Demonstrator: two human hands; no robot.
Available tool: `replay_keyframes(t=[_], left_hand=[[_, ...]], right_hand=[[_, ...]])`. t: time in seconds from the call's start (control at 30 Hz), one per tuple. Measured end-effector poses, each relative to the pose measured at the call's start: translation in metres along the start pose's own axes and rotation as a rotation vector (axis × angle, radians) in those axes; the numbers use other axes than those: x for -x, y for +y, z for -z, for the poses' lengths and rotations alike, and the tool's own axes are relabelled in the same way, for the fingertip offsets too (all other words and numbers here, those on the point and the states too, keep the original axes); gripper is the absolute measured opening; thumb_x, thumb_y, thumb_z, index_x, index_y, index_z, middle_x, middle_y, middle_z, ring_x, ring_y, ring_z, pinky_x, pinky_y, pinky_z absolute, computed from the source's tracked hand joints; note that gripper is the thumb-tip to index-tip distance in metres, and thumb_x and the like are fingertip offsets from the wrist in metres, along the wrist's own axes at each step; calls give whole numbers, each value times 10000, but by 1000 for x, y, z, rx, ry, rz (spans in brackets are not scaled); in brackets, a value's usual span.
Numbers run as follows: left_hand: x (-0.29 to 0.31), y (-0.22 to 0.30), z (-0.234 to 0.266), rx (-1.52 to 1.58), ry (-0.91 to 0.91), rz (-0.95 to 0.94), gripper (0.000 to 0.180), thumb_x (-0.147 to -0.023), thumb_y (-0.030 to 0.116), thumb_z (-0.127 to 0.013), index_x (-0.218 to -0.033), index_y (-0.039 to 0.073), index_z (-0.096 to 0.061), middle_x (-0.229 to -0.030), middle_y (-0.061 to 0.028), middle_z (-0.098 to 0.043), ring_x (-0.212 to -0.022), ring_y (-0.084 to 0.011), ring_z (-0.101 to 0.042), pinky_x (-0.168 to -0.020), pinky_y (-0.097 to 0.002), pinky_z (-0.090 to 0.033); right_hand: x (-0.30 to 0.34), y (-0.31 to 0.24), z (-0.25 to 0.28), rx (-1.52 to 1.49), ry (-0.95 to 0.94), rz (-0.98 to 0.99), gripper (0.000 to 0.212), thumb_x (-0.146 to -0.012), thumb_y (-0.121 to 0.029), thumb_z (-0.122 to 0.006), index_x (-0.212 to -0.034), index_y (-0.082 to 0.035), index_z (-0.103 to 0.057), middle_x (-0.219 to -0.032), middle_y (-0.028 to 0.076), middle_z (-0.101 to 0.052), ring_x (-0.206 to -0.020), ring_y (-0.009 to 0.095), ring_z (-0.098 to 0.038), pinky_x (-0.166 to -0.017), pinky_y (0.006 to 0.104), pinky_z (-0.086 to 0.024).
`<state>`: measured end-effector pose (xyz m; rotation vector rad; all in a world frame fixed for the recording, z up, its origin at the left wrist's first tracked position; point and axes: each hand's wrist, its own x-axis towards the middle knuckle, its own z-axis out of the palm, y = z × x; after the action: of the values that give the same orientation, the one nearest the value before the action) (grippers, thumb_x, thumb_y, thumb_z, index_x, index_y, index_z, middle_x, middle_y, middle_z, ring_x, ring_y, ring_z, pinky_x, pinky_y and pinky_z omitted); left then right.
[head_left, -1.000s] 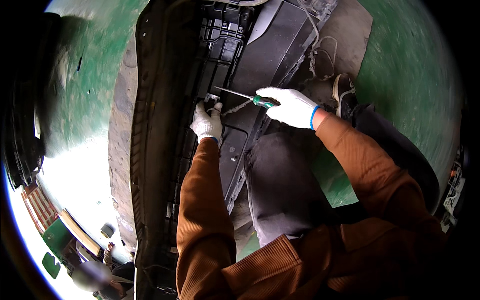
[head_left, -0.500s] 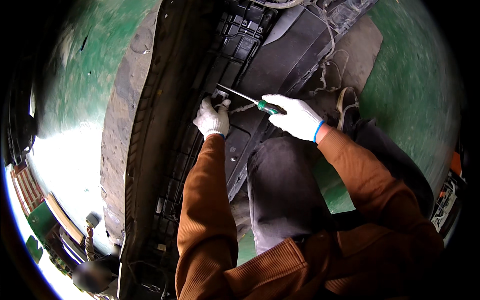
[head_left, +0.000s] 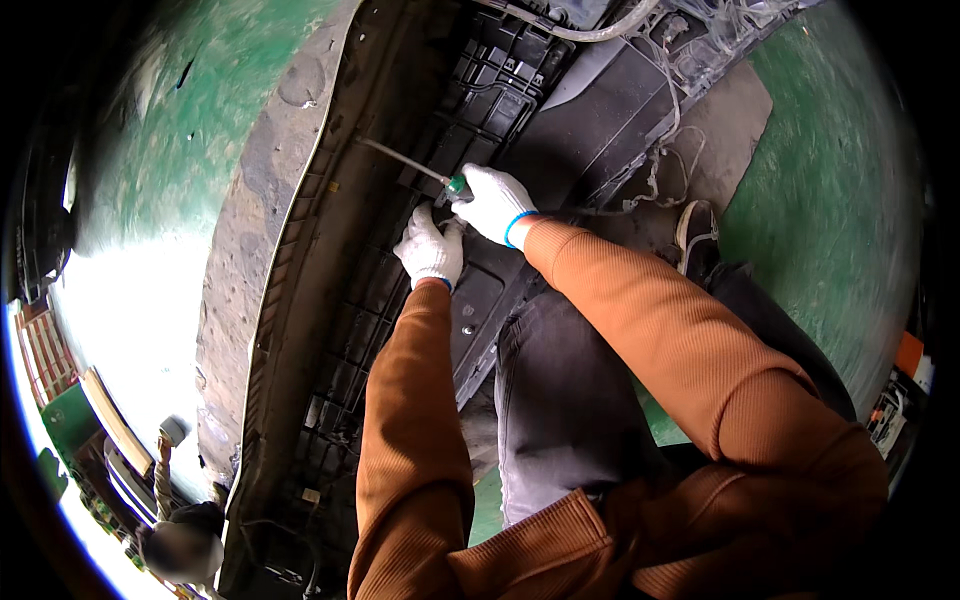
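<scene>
My right hand point(head_left: 490, 203), in a white knit glove, is closed round the green handle of a screwdriver point(head_left: 408, 161). Its long metal shaft points up and left across a large black plastic part point(head_left: 350, 300) that looks like a vehicle bumper lying inner side up. Just below and left of it, my gloved left hand point(head_left: 430, 248) is closed at the same part, fingers bent. Whatever sits between the left fingers is mostly hidden by both gloves. A pale cable point(head_left: 662, 150) runs off the part's right side.
A grey worn sheet point(head_left: 245, 225) lies beneath the part on a green floor point(head_left: 830, 180). My bent knee point(head_left: 560, 390) is close to its right edge. A hose point(head_left: 600, 32) crosses the far end. Another person point(head_left: 180, 540) is at the lower left, near boards point(head_left: 125, 425).
My right hand has moved left with the screwdriver, close above the left hand. The screwdriver's tip now reaches farther left over the part. My left hand stays nearly in place.
</scene>
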<state>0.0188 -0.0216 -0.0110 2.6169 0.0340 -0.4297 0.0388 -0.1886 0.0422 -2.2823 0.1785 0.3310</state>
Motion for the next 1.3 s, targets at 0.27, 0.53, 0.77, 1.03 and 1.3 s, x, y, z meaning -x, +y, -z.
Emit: replay_keyframes(t=[0.27,0.53,0.77,1.03,1.3], left_hand=[[-24,-12,34,547,-445,-34,706,-922,424,-729,-1440,-19,-544,-1289,-265,-682,-1230,-374,-631,-1053,-384,-470],[-50,-46,26,919,-636,215,753,-802,64,-679,-1516,-53,-469,-1315,-147,-664,-1170,-262,-626,-1040,-339,-483],[-49,-33,26,1162,-688,268,591,-853,136,-688,-1418,-5,-585,-1204,-114,-716,-1094,-240,-661,-1024,-371,-500],[-46,-14,33,1309,-713,459,825,-986,659,-600,-1472,-7,-571,-1468,-126,-620,-1300,-233,-577,-1132,-366,-419],[-49,-20,43,1115,-705,472,955,-1016,741,-445,-1573,-33,-421,-1619,-135,-466,-1441,-226,-466,-1208,-361,-345]], right_hand=[[36,8,50,-75,166,70,297,-884,-341,-759,-998,-77,-686,-987,148,-706,-951,366,-675,-866,463,-535],[84,-13,93,-195,-6,98,310,-853,-288,-780,-1097,-102,-738,-1035,124,-684,-951,269,-684,-888,388,-546],[93,-24,18,-190,-306,327,293,-841,-149,-698,-1129,-98,-715,-1086,138,-684,-1051,335,-665,-952,422,-538],[62,-4,3,37,-225,606,305,-940,-230,-668,-1238,-165,-672,-1068,174,-649,-1000,394,-659,-855,485,-548],[64,-25,9,34,-439,567,265,-991,-319,-619,-1205,-174,-673,-921,183,-698,-901,409,-691,-799,511,-546]])
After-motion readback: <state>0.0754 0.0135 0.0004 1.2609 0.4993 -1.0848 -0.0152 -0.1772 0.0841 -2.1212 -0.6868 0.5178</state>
